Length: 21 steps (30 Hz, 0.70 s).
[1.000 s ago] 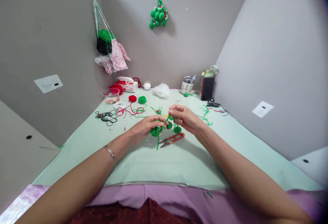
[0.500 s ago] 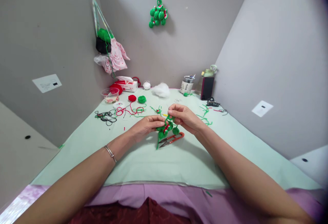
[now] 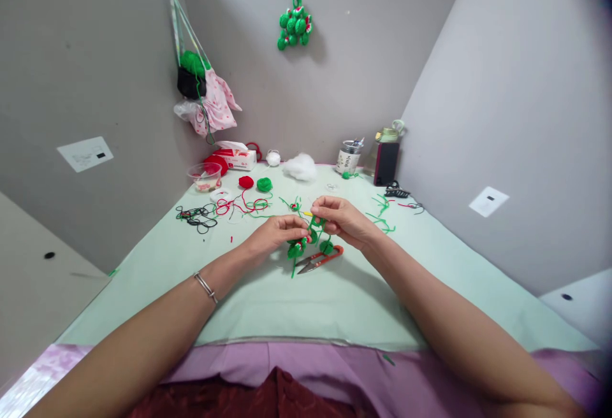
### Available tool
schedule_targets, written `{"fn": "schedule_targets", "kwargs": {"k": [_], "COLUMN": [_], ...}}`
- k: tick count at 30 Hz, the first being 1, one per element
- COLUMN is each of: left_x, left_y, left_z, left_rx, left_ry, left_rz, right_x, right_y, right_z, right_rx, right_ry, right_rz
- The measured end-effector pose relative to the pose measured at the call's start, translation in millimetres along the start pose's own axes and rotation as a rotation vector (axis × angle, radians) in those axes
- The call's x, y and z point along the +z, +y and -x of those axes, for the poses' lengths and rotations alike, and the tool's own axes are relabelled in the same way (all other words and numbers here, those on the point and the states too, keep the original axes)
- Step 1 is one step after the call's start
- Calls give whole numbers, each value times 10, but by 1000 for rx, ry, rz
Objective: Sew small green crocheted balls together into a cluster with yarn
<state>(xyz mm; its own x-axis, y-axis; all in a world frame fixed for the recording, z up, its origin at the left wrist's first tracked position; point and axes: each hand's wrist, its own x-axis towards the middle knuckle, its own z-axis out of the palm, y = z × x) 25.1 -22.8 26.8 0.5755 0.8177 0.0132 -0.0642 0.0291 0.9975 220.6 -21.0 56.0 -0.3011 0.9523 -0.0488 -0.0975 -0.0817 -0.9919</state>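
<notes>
Between my hands hangs a green crocheted piece with red and white bits and loose yarn ends. My left hand pinches it from the left. Closed on a green strand at its upper right is my right hand. One green crocheted ball dangles below my right fingers. Under the piece lie orange-handled thread snips, blades pointing left. A small yellow stick shows just left of my right fingertips; whether it is held or lying there, I cannot tell.
Red yarn and green yarn balls, tangled black cord and a plastic bowl sit at left. White stuffing, a can and a phone stand at the back. Green yarn scraps lie right.
The crocheted piece has turned and shifted slightly left in my left fingers. My right hand has moved a little left, still pinching the green strand. The snips stay put.
</notes>
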Motion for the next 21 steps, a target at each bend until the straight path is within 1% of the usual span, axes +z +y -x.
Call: {"fn": "schedule_targets", "kwargs": {"k": [4, 8, 11, 13, 15, 18, 21], "left_x": [-20, -46, -63, -73, -83, -98, -115], "left_y": [-19, -31, -37, -40, -43, -43, -40], "left_z": [-8, -11, -12, -12, -15, -20, -21], "left_rx": [-27, -66, -86, -93, -94, -97, -87], "left_ry": [-51, -53, -49, -44, -41, -39, -24], "left_rz": [-30, 29, 74, 85, 94, 90, 66], "right_x": [-2, -17, -38, -50, -51, -29, 12], "right_y": [2, 28, 41, 33, 13, -18, -25], "right_z": [-8, -20, -33, -35, -24, 14, 52], "right_rx": [68, 71, 0, -72, -111, -125, -170], "right_ry": [22, 29, 57, 91, 95, 39, -25], "right_rz": [-5, 35, 94, 101, 92, 107, 141]}}
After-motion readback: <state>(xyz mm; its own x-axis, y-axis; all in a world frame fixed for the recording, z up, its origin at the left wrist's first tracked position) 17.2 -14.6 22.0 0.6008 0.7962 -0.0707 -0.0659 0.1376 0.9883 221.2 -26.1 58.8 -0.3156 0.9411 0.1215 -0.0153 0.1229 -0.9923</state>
